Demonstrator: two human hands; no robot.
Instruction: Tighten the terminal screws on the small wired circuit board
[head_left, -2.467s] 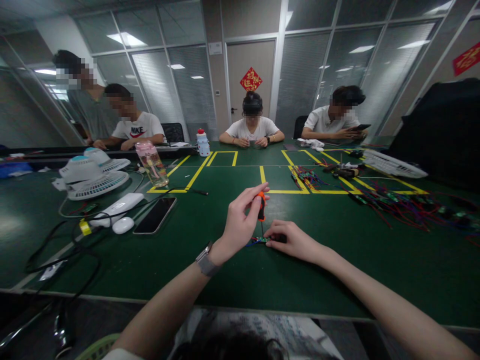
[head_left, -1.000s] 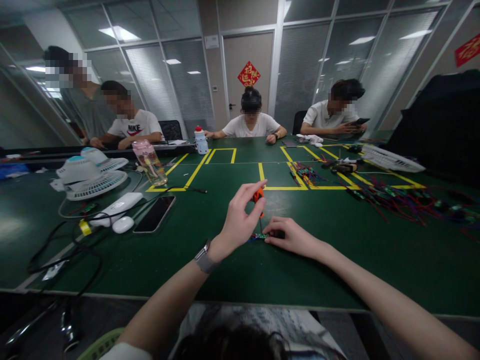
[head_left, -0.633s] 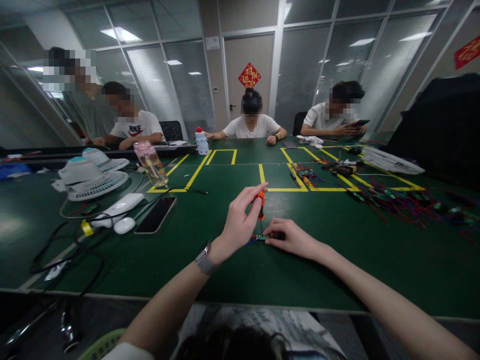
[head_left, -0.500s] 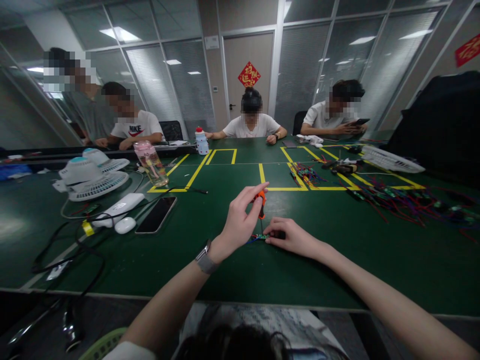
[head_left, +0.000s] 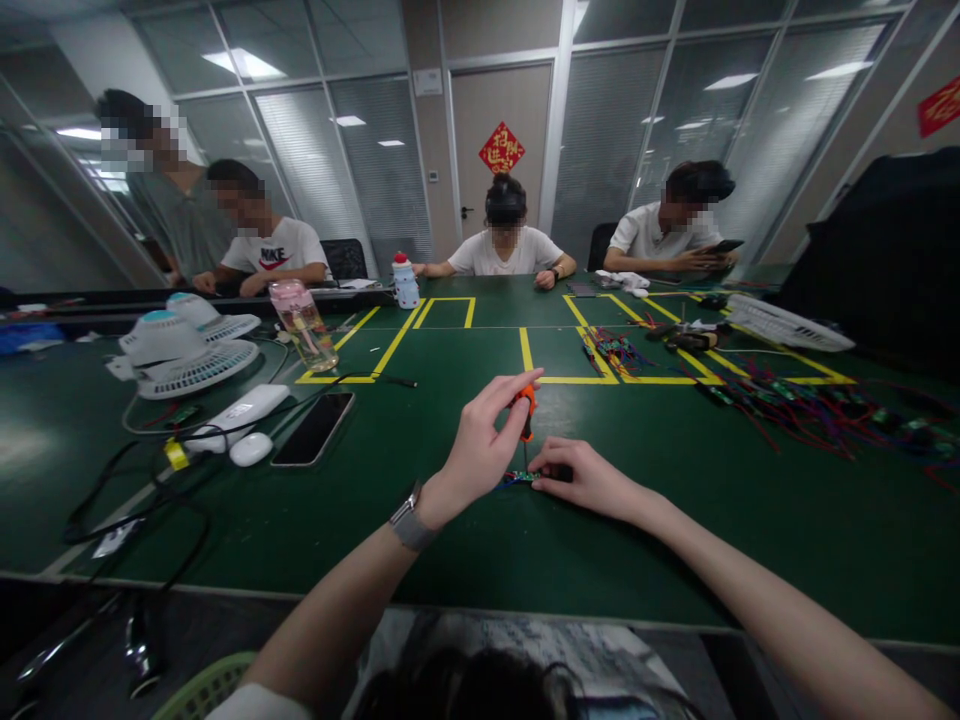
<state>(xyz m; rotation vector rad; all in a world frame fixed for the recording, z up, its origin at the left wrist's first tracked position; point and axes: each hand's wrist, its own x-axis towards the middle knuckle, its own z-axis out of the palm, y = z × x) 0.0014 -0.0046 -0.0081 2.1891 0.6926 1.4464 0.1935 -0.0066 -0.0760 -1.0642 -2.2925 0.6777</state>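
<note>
My left hand [head_left: 484, 430] is closed around the handle of an orange and black screwdriver [head_left: 529, 412], which stands upright with its thin shaft pointing down. The shaft's lower end reaches a small green circuit board [head_left: 520, 478] on the table; whether it touches a screw is too small to tell. My right hand [head_left: 570, 470] pinches the board's right end between thumb and fingers. Blue and red wires come off the board's left side, partly below my left hand.
On the green table [head_left: 420, 560], a phone [head_left: 313, 430], white fans [head_left: 187, 355], cables and a pink-lidded bottle [head_left: 304, 325] lie left. Wired circuit boards [head_left: 810, 400] are heaped right, near a white fan part [head_left: 787, 322]. Several people are across the table.
Both hands hold nearly the same pose, the screwdriver still upright on the board. The whole view has shifted very slightly.
</note>
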